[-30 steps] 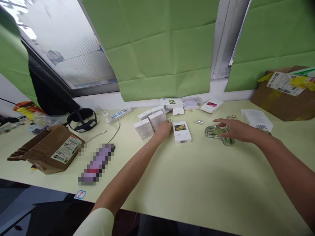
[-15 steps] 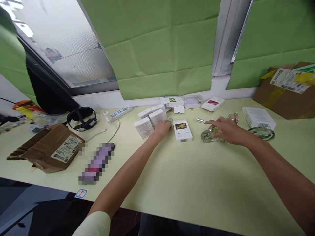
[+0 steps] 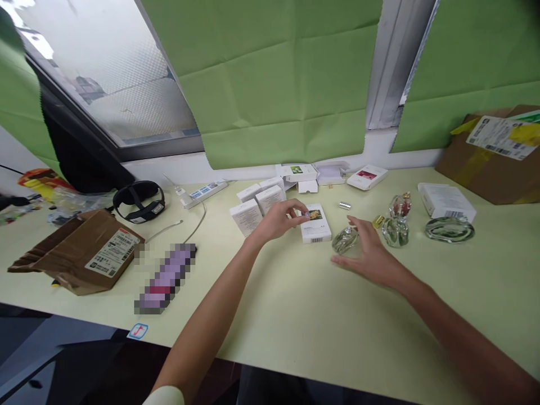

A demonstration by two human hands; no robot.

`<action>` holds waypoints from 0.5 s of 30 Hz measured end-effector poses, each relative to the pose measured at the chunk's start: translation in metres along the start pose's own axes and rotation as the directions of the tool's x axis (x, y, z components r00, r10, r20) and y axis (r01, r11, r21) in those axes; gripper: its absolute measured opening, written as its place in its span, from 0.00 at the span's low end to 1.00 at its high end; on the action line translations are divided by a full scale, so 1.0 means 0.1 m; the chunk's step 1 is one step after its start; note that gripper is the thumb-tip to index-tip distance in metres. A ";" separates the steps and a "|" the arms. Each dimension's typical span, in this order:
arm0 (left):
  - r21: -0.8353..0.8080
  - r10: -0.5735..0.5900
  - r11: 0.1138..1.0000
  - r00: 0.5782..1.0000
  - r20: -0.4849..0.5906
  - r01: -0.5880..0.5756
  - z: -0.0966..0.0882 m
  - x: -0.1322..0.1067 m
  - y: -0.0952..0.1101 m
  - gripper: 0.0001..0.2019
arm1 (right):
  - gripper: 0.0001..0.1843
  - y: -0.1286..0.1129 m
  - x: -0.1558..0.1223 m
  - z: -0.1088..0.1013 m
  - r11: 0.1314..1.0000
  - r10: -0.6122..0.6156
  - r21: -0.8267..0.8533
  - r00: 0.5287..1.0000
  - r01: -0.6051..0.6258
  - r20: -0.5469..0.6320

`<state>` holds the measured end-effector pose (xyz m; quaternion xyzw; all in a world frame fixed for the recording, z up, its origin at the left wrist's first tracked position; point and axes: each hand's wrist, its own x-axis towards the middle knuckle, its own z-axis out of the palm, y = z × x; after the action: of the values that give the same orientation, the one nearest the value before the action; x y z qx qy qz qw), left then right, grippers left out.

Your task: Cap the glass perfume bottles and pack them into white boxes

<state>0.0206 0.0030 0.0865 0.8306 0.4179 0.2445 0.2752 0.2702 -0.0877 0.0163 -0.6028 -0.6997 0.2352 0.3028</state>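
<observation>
My left hand hovers over the pale green table, its fingers pinched on a tiny pale object I cannot name, just left of a white box with a flower picture. My right hand curls around a clear glass bottle lying on the table. Past it lie a small gold cap, a greenish glass bottle, a reddish glass bottle and a flat oval glass bottle. A small silver cap lies farther back.
Several white boxes stand behind my left hand; more boxes lie by the wall. A white carton and a brown parcel are at right. A torn cardboard box, black headband and power strip are at left.
My right hand has pulled one glass bottle toward me, away from the other bottles. My left hand has lifted off the white boxes with a tiny object pinched in it.
</observation>
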 end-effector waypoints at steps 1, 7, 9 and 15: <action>-0.064 0.027 0.998 1.000 0.001 -0.027 0.01 0.01 0.06 0.12 | 0.53 -0.02 -0.01 0.09 1.000 0.024 -0.002 0.999 -0.024 -0.036; -0.155 0.205 0.969 0.977 0.064 -0.193 0.11 0.10 0.41 0.10 | 0.45 0.02 0.08 0.15 0.997 0.044 0.068 0.996 -0.039 -0.075; -0.132 0.246 0.963 0.965 0.090 -0.234 0.14 0.13 0.49 0.09 | 0.49 0.07 0.09 0.05 0.984 0.006 0.176 1.000 -0.010 0.020; -0.063 0.302 0.953 0.935 0.183 -0.296 0.22 0.14 0.55 0.10 | 0.47 0.19 0.03 0.01 0.904 -0.115 0.427 0.978 0.032 0.172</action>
<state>0.0729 -0.0186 0.1087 0.8991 0.2543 0.2099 0.2879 0.2829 -0.0812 0.0029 -0.4705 -0.6807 0.4263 0.3654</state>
